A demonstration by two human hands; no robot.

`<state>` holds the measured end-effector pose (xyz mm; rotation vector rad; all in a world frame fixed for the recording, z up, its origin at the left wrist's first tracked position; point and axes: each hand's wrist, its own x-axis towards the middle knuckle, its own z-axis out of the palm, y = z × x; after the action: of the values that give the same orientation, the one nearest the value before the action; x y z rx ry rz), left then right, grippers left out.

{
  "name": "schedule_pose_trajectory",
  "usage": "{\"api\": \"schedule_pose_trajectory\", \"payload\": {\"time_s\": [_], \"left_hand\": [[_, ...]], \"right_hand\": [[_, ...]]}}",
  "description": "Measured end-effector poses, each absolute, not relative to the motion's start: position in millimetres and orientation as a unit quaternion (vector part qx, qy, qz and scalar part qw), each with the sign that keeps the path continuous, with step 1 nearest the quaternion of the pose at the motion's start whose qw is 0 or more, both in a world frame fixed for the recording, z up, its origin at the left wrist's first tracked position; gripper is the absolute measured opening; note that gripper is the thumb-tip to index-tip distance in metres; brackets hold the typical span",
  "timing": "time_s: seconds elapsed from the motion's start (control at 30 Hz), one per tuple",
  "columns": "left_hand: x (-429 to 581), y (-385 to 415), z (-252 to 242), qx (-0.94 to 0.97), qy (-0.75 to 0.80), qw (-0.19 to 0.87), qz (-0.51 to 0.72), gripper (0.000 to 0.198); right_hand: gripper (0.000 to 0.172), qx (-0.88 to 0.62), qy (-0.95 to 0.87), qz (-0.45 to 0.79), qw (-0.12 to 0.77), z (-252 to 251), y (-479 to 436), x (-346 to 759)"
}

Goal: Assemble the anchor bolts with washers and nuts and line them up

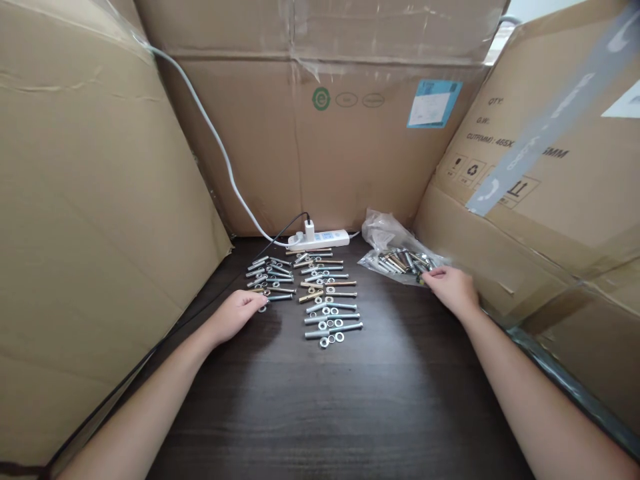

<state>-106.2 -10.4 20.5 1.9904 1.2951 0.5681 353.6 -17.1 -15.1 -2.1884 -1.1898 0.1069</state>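
At the lower edge of the left group of bolts (281, 297), my left hand (234, 317) has its thumb and fingers closed together. A washer peeks out by its fingertips; what they pinch is hidden. My right hand (454, 291) is closed at the near right edge of a clear plastic bag (383, 230). Loose bolts and sleeves (400, 261) lie in the bag, and my right fingertips touch its edge or the hardware there; I cannot tell which. Between my hands, a column of long bolts (345, 327), metal sleeves (316, 334), nuts and washers (340, 337) is laid out in rows.
A white power strip (325, 239) with a plugged-in charger (309, 230) stands behind the rows. A white cable (215, 133) and a black cable (200, 308) run to the left. Cardboard boxes (250, 133) wall in the dark wooden table (320, 413) on three sides.
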Motion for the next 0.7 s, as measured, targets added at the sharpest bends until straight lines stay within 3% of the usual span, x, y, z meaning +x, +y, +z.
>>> {"api": "schedule_pose_trajectory", "payload": {"time_s": [0.13,0.37,0.57,0.7], "left_hand": [[-104.5,-10.9,21.7,0.776,0.486,0.344,0.208,0.042],[-103.8,-10.5,22.0,0.792,0.474,0.331,0.197,0.038],[-96.7,-16.8,24.6,0.805,0.469,0.299,0.208,0.029],[-71.7,-35.6,29.7,0.796,0.451,0.314,0.254,0.016]], "right_hand": [[0.020,-0.762,-0.414,0.142,0.477,-21.9,-13.8,356.0],[0.023,-0.691,-0.358,0.154,0.609,-15.4,-9.8,349.2],[0.028,-0.604,-0.381,0.175,0.678,6.0,-21.7,317.2],[0.026,-0.554,-0.456,0.270,0.642,17.4,-40.9,266.2]]}}
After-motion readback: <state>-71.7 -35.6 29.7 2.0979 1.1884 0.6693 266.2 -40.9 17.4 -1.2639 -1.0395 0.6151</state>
